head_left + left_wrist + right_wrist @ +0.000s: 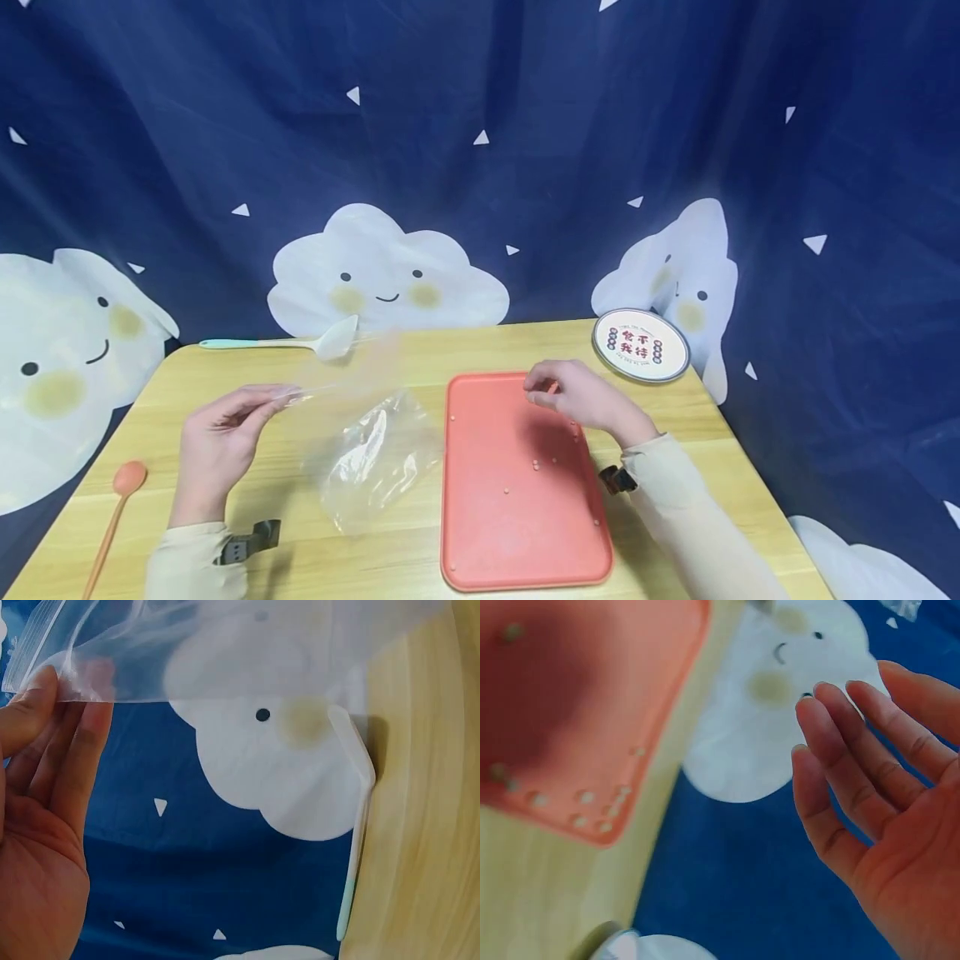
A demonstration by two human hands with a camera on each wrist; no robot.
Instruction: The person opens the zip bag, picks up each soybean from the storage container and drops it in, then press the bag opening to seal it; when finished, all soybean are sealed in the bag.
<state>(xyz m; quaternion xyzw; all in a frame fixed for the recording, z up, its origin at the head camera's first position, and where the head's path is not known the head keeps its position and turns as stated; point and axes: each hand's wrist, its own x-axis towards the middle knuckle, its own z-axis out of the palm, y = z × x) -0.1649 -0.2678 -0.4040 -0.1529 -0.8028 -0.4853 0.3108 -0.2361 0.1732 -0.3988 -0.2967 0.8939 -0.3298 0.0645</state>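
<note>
A clear plastic zip bag [378, 462] hangs from my left hand [225, 442], whose thumb and fingertips pinch its top edge. In the left wrist view the thumb [34, 712] lies over the ridged strip of the bag [187, 667]. Over the far right part of a red tray [517, 525], my right hand [573, 396] is raised with loosely bent fingers and nothing in them. Several small pale round beans or pellets [536, 465] are scattered on the tray; some gather near one corner in the right wrist view.
A white spatula [336, 340] with a mint handle lies along the table's back edge. At the left is an orange spoon [130, 478]. An oval plate [641, 346] with red lettering stands at the back right corner. A blue cloud-patterned curtain [420, 167] hangs behind the table.
</note>
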